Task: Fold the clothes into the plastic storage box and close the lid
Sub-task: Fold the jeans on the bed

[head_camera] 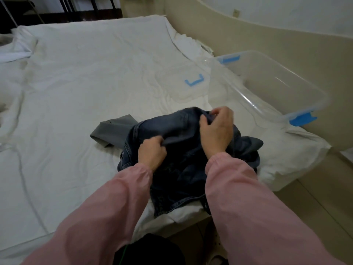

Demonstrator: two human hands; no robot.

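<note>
Two hands in play, both in pink sleeves (107,203); the left hand (151,150) has its fingers curled into a fistful of the denim garment (172,127); the right hand (217,129) pinches a fold near its far edge, thumb and fingers closed on the cloth.

Two garments on the bed (76,83): the dark denim one, bunched at the near right corner, its long axis running roughly from the person away up the bed; a grey garment (114,129) pokes out from under it to the left.

One clear storage box (298,78) sits open at the bed's right edge, lying diagonally, far-left to near-right, with two blue latches; one clear lid (191,92) lies flat beside it, one blue clip (193,80) showing.
</note>
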